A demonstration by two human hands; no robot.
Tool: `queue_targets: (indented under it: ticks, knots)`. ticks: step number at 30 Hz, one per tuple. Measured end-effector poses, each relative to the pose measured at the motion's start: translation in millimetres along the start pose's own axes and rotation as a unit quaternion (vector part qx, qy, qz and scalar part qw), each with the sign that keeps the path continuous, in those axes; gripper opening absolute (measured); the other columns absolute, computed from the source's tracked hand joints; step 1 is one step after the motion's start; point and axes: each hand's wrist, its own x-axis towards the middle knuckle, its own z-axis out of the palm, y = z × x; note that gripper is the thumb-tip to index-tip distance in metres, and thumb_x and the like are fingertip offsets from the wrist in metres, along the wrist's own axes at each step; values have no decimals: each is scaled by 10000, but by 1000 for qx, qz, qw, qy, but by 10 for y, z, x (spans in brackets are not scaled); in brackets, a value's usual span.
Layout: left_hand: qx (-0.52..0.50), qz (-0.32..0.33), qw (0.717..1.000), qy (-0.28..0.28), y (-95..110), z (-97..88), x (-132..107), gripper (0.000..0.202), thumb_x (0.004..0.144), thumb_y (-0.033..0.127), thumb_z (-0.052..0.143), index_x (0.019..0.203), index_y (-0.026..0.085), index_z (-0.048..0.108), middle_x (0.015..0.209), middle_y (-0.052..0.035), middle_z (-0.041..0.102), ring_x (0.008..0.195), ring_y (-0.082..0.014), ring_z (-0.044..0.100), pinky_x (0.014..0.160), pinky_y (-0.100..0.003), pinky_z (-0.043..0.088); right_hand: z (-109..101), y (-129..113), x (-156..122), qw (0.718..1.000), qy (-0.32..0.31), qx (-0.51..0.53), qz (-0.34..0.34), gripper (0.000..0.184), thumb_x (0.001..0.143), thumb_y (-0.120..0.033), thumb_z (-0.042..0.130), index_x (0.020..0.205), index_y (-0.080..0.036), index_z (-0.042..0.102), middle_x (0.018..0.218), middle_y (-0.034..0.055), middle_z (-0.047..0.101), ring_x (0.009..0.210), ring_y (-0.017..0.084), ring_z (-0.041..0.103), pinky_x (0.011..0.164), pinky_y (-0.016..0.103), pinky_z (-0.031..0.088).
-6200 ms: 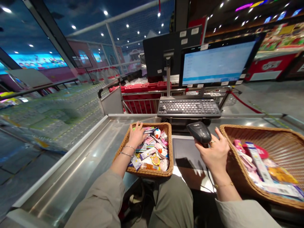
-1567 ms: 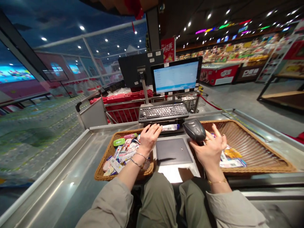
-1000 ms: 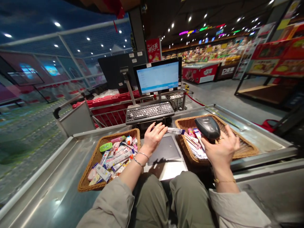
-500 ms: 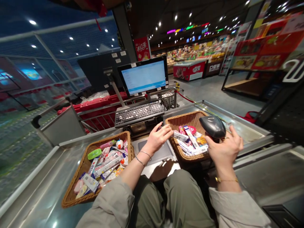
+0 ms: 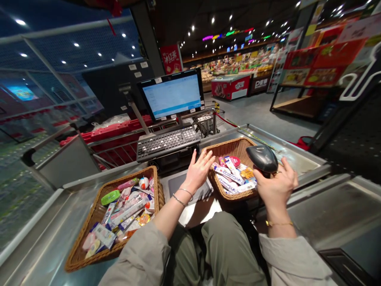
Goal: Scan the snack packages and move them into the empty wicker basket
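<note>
My left hand (image 5: 199,171) hovers with fingers spread and empty, just left of the rim of the right wicker basket (image 5: 235,146). A long white and blue packet (image 5: 222,171) lies on top of the goods in that basket, close to my fingertips. My right hand (image 5: 276,185) grips a dark handheld barcode scanner (image 5: 262,157) above the basket's right side. The left wicker basket (image 5: 89,216) holds several small colourful packets and sweets.
A dark flat scanner pad (image 5: 180,183) lies between the baskets. Behind it stand a keyboard (image 5: 167,142), a lit monitor (image 5: 172,96) and a second screen's back. A red-crated trolley (image 5: 116,137) sits beyond the steel counter (image 5: 44,242). Shop shelves fill the right.
My left hand carried the long packet from the left basket across the pad, then let it go into the right basket and opened. My view swung right.
</note>
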Motion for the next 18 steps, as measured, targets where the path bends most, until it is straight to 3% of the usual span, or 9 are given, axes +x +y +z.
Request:
queue_targets:
  ticks: [6, 11, 18]
  knots:
    - [-5, -57, 998, -20, -89, -167, -452, 462, 962, 143, 516, 1421, 195, 523, 1536, -122, 519, 1490, -325, 377, 1218, -693, 255, 126, -218, -98, 999, -24, 29, -8, 240, 683, -429, 737, 749, -207, 672, 1035, 162, 751, 1264, 395, 583, 1125, 588, 340]
    - [4, -111, 993, -50, -181, -351, -859, 482, 932, 182, 602, 1408, 205, 534, 1541, -128, 513, 1491, -327, 378, 1215, -686, 262, 238, -380, -181, 997, -50, 57, -18, 332, 713, -510, 708, 795, -189, 691, 1058, 181, 741, 1255, 417, 583, 1105, 627, 345]
    - [25, -181, 980, -74, -413, -568, -1325, 514, 941, 226, 606, 1445, 212, 501, 1570, -116, 479, 1508, -300, 351, 1241, -656, 223, 433, -587, -317, 993, -73, 82, -50, 360, 704, -588, 685, 693, -230, 642, 945, 154, 749, 1239, 425, 595, 1086, 648, 361]
